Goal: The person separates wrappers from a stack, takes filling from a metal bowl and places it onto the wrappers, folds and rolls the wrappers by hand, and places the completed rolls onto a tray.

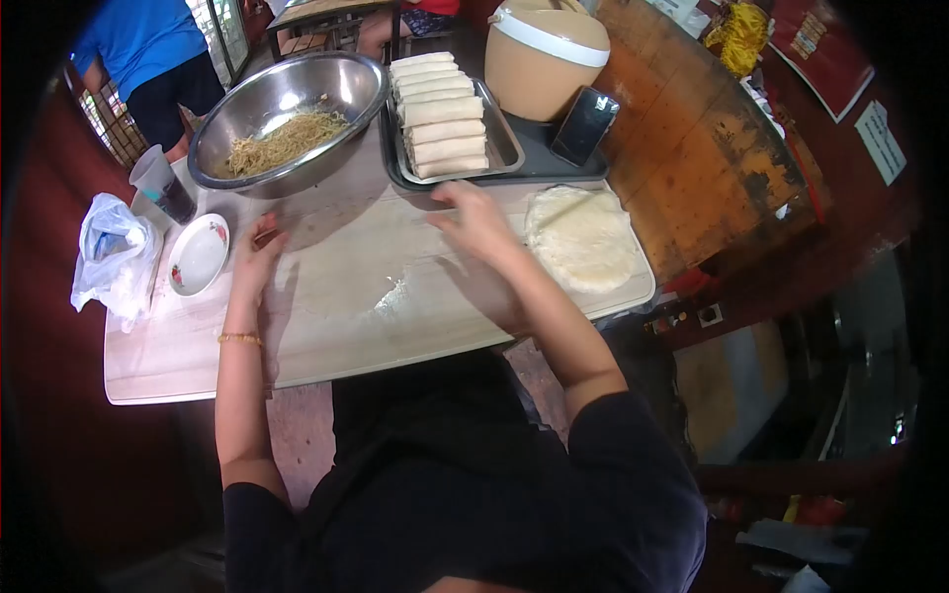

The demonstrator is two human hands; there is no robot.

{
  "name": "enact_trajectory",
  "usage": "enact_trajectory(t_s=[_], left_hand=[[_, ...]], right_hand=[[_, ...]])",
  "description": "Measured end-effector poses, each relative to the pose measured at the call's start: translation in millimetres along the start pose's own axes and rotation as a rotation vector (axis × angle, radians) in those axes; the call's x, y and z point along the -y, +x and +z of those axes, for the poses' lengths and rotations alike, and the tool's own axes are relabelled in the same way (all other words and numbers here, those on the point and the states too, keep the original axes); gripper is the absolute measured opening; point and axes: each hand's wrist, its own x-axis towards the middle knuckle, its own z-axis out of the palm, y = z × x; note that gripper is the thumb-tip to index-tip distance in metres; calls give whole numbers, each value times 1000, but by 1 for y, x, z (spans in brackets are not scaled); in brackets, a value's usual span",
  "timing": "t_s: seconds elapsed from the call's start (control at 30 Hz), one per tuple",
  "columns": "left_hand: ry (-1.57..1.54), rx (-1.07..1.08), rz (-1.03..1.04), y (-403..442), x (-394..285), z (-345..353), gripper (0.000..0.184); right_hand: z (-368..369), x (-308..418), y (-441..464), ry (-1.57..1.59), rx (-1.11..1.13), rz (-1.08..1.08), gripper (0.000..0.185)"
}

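My left hand point(259, 254) is over the table point(346, 326), right of a small white floral dish point(199, 255), its fingers apart and holding nothing. My right hand point(473, 222) is just in front of the metal tray, fingers spread and nothing in them. Several pale rolls point(445, 124) lie stacked in the metal tray point(511, 153). A large steel bowl point(358, 84) with a noodle-like filling point(285, 144) stands at the back left. Round pale wrappers point(581, 240) lie in a stack to the right of my right hand.
At the left are a plastic bag point(114, 252) and a cup with dark liquid point(165, 186). A beige lidded container point(546, 64) and a phone point(585, 127) stand on a dark tray point(554, 173) at the back. Another person point(148, 49) is beyond the table.
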Motion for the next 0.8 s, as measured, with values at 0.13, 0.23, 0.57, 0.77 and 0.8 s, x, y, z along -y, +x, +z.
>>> enact_trajectory(t_s=[0.13,0.23,0.57,0.77,0.8], left_hand=[[-9,-24,44,-9,-8,6,38],[38,46,84,-5,-35,17,34],[-24,547,217,-11,-75,146,25],[30,749,234,-24,-94,181,22],[29,759,223,-25,-94,184,22]], right_hand=[[-78,-41,-60,-355,-100,140,35],[-111,-63,-84,-451,-135,199,33],[-117,-100,-106,-454,-68,112,15],[-128,-91,-110,-408,15,96,10],[-126,-95,-111,-408,13,97,10]])
